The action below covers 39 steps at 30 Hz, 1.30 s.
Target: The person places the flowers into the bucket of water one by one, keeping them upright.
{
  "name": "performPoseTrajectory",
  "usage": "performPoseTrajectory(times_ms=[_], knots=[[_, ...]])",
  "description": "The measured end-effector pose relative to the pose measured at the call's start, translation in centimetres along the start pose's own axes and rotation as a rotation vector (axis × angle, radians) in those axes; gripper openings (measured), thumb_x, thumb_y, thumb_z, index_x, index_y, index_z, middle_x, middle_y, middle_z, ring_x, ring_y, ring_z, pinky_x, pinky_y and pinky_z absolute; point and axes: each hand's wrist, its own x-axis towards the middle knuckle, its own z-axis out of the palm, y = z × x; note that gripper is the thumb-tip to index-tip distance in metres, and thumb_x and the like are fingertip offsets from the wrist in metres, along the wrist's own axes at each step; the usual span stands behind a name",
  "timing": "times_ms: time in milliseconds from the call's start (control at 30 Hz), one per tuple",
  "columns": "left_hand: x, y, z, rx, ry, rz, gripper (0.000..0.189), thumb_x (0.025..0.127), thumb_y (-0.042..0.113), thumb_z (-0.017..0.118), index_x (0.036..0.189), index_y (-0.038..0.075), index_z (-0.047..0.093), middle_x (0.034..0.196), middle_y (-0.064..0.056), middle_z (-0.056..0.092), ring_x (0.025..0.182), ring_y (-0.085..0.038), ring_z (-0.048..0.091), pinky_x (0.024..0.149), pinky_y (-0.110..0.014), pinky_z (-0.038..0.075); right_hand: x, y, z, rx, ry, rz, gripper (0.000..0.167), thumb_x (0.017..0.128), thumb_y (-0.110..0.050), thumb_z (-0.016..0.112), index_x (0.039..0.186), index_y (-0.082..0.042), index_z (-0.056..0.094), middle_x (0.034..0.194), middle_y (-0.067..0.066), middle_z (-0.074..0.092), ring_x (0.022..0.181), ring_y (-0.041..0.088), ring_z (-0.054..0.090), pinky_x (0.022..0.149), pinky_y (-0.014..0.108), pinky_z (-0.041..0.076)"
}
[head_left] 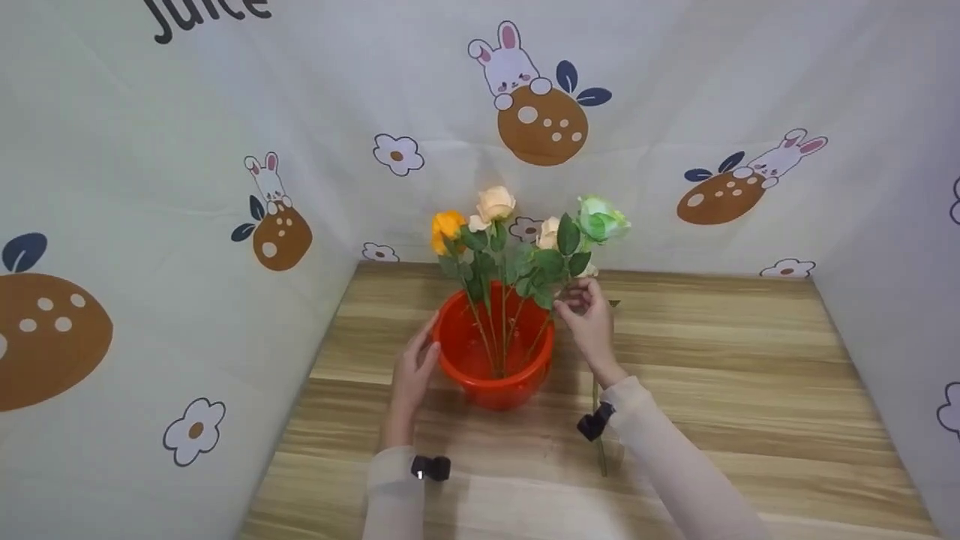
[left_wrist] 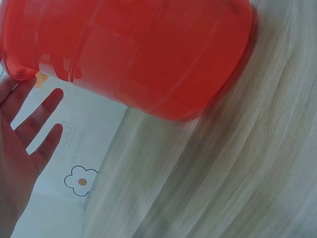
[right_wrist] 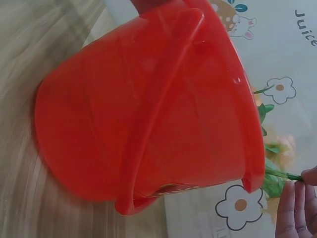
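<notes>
A red plastic bucket (head_left: pixel 501 394) stands upright on the wood-grain table, with several artificial roses leaning inside it. They include an orange one (head_left: pixel 448 227), a peach one (head_left: pixel 496 202) and a pale green one (head_left: pixel 601 220) at the right. My left hand (head_left: pixel 414 367) rests against the bucket's left rim, its fingers fairly straight and spread in the left wrist view. At the bucket's right side, my right hand (head_left: pixel 590 324) pinches a green stem (right_wrist: pixel 280 173) between thumb and fingertips, just above the rim. Leaves partly hide the stems in the head view.
Another stem (head_left: pixel 603 459) lies on the table (head_left: pixel 750 390), partly under my right forearm. White cloth walls (head_left: pixel 645 45) printed with rabbits, oranges and flowers stand behind and at both sides. The bucket's red handle (right_wrist: pixel 148 114) hangs down its side.
</notes>
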Motion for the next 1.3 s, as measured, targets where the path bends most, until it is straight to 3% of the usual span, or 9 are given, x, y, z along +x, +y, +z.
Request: performPoseTrajectory(times_ms=[233,367,500,633,867,1100,1300], knots=[[-0.1,0.1,0.0,0.01,0.0,-0.014,0.045,0.102,0.008,0.052,0.147,0.003,0.047,0.154,-0.015,0.046,0.143,-0.028,0.044,0.115,-0.037,0.04,-0.6,0.7,0.8,-0.034,-0.047,-0.017,0.028,0.084,0.008,0.069,0.107,0.007,0.054,0.101,0.027,0.066,0.082,0.011,0.063,0.074,0.015,0.053],[0.0,0.1,0.0,0.008,-0.004,-0.013,0.046,0.102,0.007,0.052,0.147,0.003,0.046,0.154,-0.015,0.045,0.143,-0.03,0.044,0.116,-0.036,0.04,-0.8,0.9,1.0,-0.061,-0.06,-0.018,0.038,0.084,0.009,0.07,0.116,0.007,0.05,0.101,0.028,0.067,0.08,0.009,0.061,0.072,0.014,0.051],[0.0,0.2,0.0,0.012,-0.001,-0.009,0.046,0.102,0.007,0.052,0.147,0.003,0.047,0.154,-0.015,0.046,0.142,-0.029,0.044,0.116,-0.035,0.04,-1.2,0.7,1.1,-0.092,-0.07,-0.015,0.047,0.084,0.011,0.067,0.126,0.009,0.046,0.105,0.032,0.065,0.085,0.02,0.062,0.072,0.014,0.05],[0.0,0.3,0.0,0.028,0.001,0.008,0.045,0.102,0.007,0.052,0.147,0.002,0.047,0.153,-0.015,0.047,0.142,-0.03,0.045,0.115,-0.033,0.04,-1.9,-1.1,0.9,-0.099,-0.097,-0.023,0.037,0.086,0.009,0.066,0.119,0.014,0.05,0.105,0.035,0.063,0.085,0.025,0.062,0.072,0.015,0.05],[0.0,0.3,0.0,0.031,0.014,0.018,0.045,0.101,0.003,0.053,0.145,-0.001,0.048,0.151,-0.018,0.049,0.14,-0.034,0.046,0.11,-0.028,0.045,-2.4,-3.0,0.6,-0.143,-0.092,-0.052,0.017,0.093,0.005,0.062,0.104,0.017,0.059,0.096,0.032,0.064,0.08,0.017,0.06,0.071,0.013,0.048],[0.0,0.5,0.1,0.057,0.011,0.017,0.045,0.101,0.006,0.053,0.146,-0.001,0.047,0.152,-0.019,0.047,0.141,-0.033,0.045,0.112,-0.045,0.043,-2.0,-2.9,0.5,-0.146,-0.076,-0.019,0.016,0.093,0.004,0.062,0.101,0.017,0.06,0.093,0.031,0.065,0.076,0.01,0.057,0.066,0.012,0.046],[0.0,0.5,0.1,0.043,0.011,0.003,0.045,0.102,0.006,0.052,0.146,0.0,0.047,0.152,-0.017,0.047,0.141,-0.032,0.045,0.113,-0.039,0.043,-1.8,-2.8,0.2,-0.122,-0.092,-0.015,0.02,0.094,0.002,0.062,0.106,0.018,0.06,0.098,0.034,0.065,0.076,0.007,0.056,0.067,0.011,0.046]])
